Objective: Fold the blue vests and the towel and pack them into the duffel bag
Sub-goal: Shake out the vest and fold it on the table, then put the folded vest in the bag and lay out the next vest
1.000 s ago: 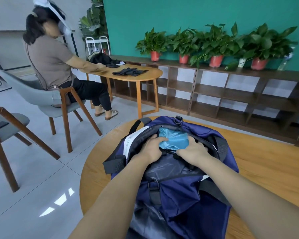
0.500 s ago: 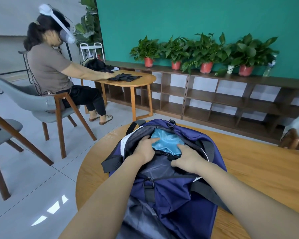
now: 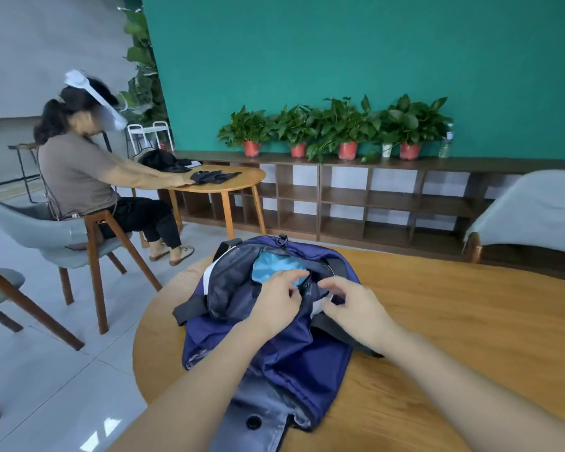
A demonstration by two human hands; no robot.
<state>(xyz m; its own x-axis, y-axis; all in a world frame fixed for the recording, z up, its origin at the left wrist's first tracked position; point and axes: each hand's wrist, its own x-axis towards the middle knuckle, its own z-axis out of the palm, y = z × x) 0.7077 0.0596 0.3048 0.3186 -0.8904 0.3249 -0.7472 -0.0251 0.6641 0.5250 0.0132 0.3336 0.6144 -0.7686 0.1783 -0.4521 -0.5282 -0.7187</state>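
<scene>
**Both hands at the mouth of the duffel bag**

The navy duffel bag (image 3: 284, 350) lies on the round wooden table (image 3: 454, 337), its opening toward 12 o'clock. Light blue folded fabric (image 3: 274, 267) sits inside the opening. The left hand (image 3: 276, 303) and right hand (image 3: 353, 306) meet at the bag's rim, fingers curled as if pinching the edge or zipper; blur hides exactly what they grip.
</scene>
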